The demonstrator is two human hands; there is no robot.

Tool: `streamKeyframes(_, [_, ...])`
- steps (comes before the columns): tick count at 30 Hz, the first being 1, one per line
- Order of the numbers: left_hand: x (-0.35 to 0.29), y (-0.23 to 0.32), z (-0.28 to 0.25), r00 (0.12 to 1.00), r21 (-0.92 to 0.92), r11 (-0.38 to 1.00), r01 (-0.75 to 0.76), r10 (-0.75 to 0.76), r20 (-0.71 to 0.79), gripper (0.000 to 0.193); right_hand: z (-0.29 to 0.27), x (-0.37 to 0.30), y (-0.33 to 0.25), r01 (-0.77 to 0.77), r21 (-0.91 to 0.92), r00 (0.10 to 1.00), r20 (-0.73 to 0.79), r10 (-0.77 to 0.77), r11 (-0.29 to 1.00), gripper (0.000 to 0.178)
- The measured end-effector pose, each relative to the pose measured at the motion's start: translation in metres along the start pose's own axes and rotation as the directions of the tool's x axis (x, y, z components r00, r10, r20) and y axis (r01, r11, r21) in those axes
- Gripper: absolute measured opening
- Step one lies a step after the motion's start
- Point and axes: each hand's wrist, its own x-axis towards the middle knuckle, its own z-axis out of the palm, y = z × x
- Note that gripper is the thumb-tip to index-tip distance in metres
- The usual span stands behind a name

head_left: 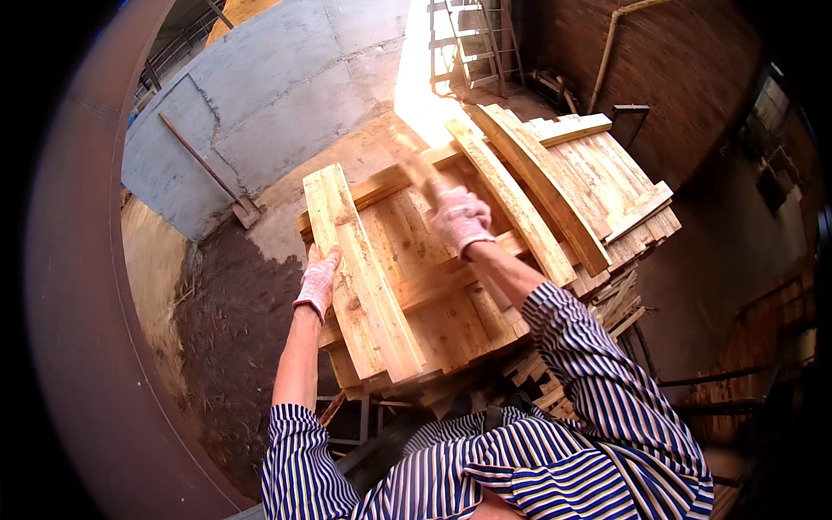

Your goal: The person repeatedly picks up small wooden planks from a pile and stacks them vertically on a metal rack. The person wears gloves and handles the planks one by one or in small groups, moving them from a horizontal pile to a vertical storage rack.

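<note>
My left hand [319, 279], in a pinkish work glove with bare fingertips, grips the outer edge of a wooden plank [354, 269] at the left of the stack. That plank lies crosswise over two wooden crossbars. My right hand [462, 218], gloved alike, is raised over the middle of the stack. From its closed fingers a blurred wooden piece [419, 170] sticks out up and to the left; its exact kind is smeared by motion. Right of this hand, a narrow plank [511, 204] and a longer board [544, 191] also lie crosswise.
Beneath is a broad stack of boards [607, 169], with loose wood scraps under its near right side. A shovel [247, 211] leans against the grey wall [277, 87]. A ladder [472, 43] stands at the back. A large brown metal surface [82, 260] curves along the left.
</note>
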Motion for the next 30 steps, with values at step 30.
streamKeyframes(30, [-0.023, 0.002, -0.043, 1.000, -0.026, 1.000, -0.007, 0.007, 0.015, 0.065, -0.049, 0.003, 0.034, -0.070, 0.202, 0.986, 0.163, 0.037, 0.977, 0.051])
